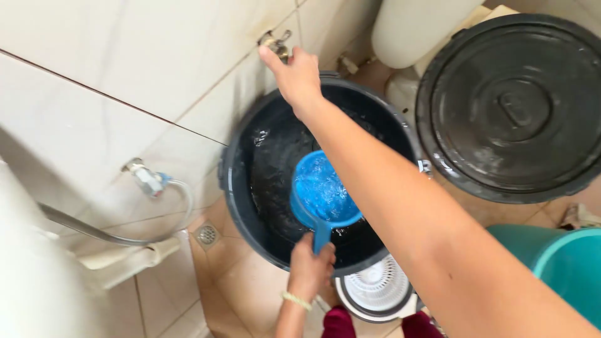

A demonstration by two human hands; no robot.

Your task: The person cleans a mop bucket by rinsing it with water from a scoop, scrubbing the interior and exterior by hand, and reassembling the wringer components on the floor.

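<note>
Your right hand [294, 75] grips the metal wall tap [275, 44] while your left hand [311, 266] clutches the handle of the blue plastic water-filled dipper [322, 191] over the dark round bucket [250, 188] between them.

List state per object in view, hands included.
right hand: on wall tap
left hand: gripping blue scoop by its handle
blue scoop: full of water, under the tap
black bucket: uncovered, wet inside
black lid: off, lying beside bucket
teal bucket: partly in view, contents unseen
</note>
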